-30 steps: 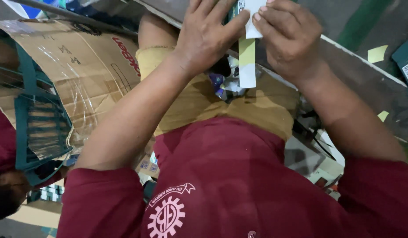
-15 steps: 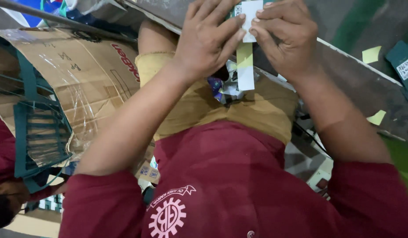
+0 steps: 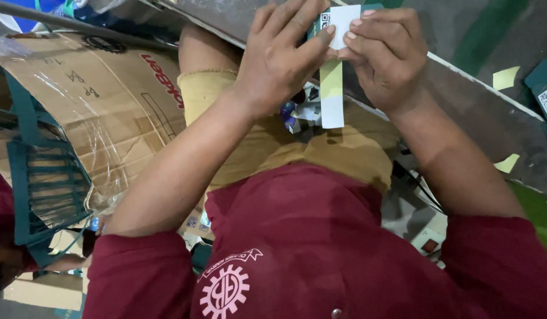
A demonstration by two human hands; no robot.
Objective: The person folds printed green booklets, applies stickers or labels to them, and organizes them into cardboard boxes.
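Label strip: I saw a narrow paper strip (image 3: 332,88), white at the top with a printed code square, pale yellow in the middle and white again at the bottom, hanging down between my two hands.
Handling: I judged it very light, thin and limp, easy to crease or tear; the sticky face would cling to skin, so the edges near the top looked like the best place to pinch it.
Small box: a teal box (image 3: 318,22) sat just behind the top of the strip, mostly hidden by fingers.
Left hand: my left hand (image 3: 279,59) lay flat beside the strip, fingers spread and pressing its upper left edge against the box, wrist bent back, forearm running down to the red sleeve.
Right hand: my right hand (image 3: 387,59) had its grip pinched on the strip's upper right edge, thumb and fingertips together.
Surroundings: left of the strip stood a cardboard carton (image 3: 102,106); right of it, yellow paper scraps (image 3: 505,77) lay on the grey tabletop (image 3: 474,112).
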